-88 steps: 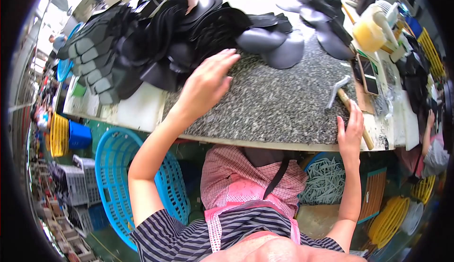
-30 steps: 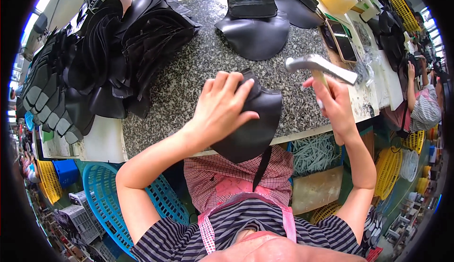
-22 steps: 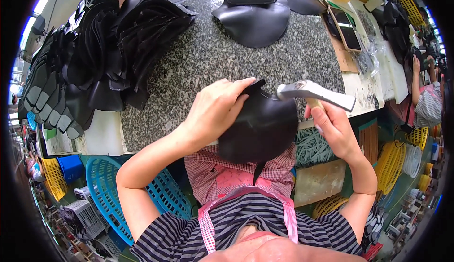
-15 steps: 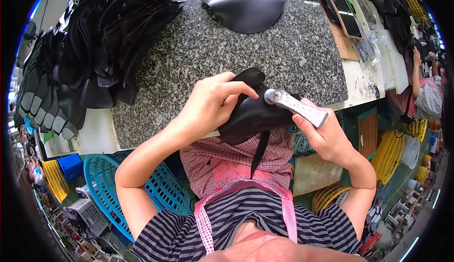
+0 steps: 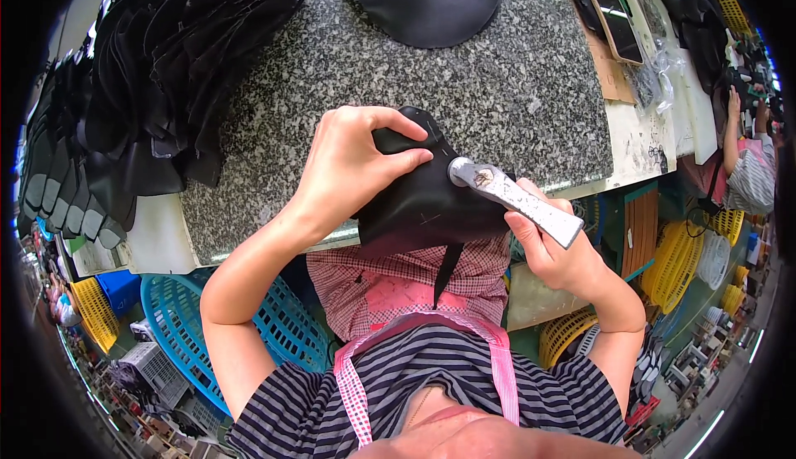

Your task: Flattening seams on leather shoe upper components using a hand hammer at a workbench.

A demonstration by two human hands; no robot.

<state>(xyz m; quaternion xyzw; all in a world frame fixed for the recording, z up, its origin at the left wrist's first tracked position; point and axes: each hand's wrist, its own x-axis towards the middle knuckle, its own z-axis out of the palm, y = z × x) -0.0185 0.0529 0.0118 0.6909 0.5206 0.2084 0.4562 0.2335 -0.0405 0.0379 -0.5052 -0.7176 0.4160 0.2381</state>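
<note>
Black flat piece, bent and pinched at six o'clock on the speckled stone slab.
The slab gives firm backing; the piece overhangs its near edge and looks light, limp and smooth, likely to slide or crease but hardly to break, so the folded lip toward twelve o'clock seems the surest hold. At four o'clock the right hand clasps the hammer, its face at the fold, contact unclear; at ten, the left hand grasps the lip between thumb and forefinger.
</note>
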